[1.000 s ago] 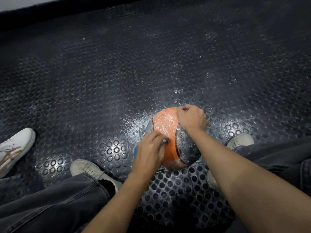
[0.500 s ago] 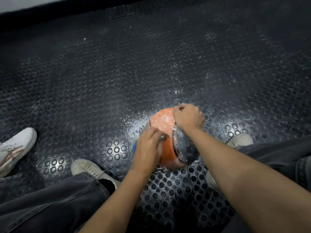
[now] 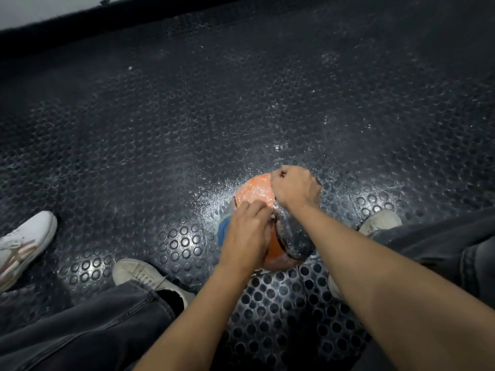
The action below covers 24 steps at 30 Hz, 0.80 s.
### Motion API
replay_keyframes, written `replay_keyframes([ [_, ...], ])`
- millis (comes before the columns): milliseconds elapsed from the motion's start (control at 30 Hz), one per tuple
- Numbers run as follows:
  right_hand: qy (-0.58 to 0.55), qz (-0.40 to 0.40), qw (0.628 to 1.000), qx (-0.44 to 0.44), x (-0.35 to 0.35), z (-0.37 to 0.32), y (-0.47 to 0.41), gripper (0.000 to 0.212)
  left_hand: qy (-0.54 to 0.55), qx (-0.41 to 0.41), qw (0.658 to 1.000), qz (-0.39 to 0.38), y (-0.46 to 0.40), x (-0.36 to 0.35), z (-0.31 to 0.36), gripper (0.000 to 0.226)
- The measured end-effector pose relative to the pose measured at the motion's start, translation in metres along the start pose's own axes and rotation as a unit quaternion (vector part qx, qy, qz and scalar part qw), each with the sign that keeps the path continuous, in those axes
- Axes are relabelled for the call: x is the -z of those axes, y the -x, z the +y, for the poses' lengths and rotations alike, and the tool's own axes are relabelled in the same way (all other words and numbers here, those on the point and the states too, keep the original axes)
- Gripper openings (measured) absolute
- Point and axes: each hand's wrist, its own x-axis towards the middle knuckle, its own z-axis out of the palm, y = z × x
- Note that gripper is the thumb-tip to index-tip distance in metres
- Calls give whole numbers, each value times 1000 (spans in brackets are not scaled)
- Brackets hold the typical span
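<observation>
**Desk:** What is sitting at the centre of the shot?

**Photographer:** A round ball (image 3: 255, 190) is lying on a black rubber floor (image 3: 187, 116) studded with raised circular discs. Its skin is showing orange, black and blue panels split by dark seams. A white, grainy film is coating the orange top and the black side panel.

**Desk:** And the hands?

**Photographer:** The left hand (image 3: 245, 236) is lying over the near-left curve of the ball. Its fingers (image 3: 261, 210) are bending so that the tips are bunching at a seam. Whether that grip is pinching anything, I cannot tell. The right hand (image 3: 293, 188) is pressing on the far top of the ball, its grip balled together in a tight fist, knuckles up. Anything inside it is hidden.

**Desk:** What is surrounding them?

**Photographer:** White speckles (image 3: 214, 199) are fanning out over the glossy studs just left of the ball. The person's legs, in dark grey denim (image 3: 80, 330), are flanking it. A scuffed pale canvas shoe (image 3: 139, 274) is resting on the floor to the near left of the ball, and its pair (image 3: 380, 222) is poking out from the trouser hem on the right. A white trainer with tan stripes (image 3: 24, 239) is showing at the left edge, well apart from the ball. A pale strip of wall (image 3: 40, 9) is running across the top-left corner.
</observation>
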Motion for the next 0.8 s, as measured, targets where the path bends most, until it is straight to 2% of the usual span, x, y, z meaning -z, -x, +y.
replay_keyframes([
  [133, -8, 12, 1000, 3, -2, 0, 3, 31, 1, 19, 1000, -1, -4, 1, -2, 11],
  [267, -25, 1, 1000, 5, -5, 3, -1, 30, 2, -21, 999, -29, 27, 6, 0, 23],
  [400, -25, 2, 1000, 3, -1, 3, 0, 30, -4, 6, 1000, -12, -10, 1, 0, 12],
  [500, -24, 11, 1000, -5, -3, 5, -1, 29, 1, 15, 1000, -5, -3, 1, -1, 11],
  [633, -32, 18, 999, -7, -9, 5, -2, 31, 3, -31, 999, -27, 28, 7, -3, 26],
  [800, -17, 16, 1000, -8, -6, 4, 2, 32, -7, 0, 1000, -10, -16, 4, -6, 10],
])
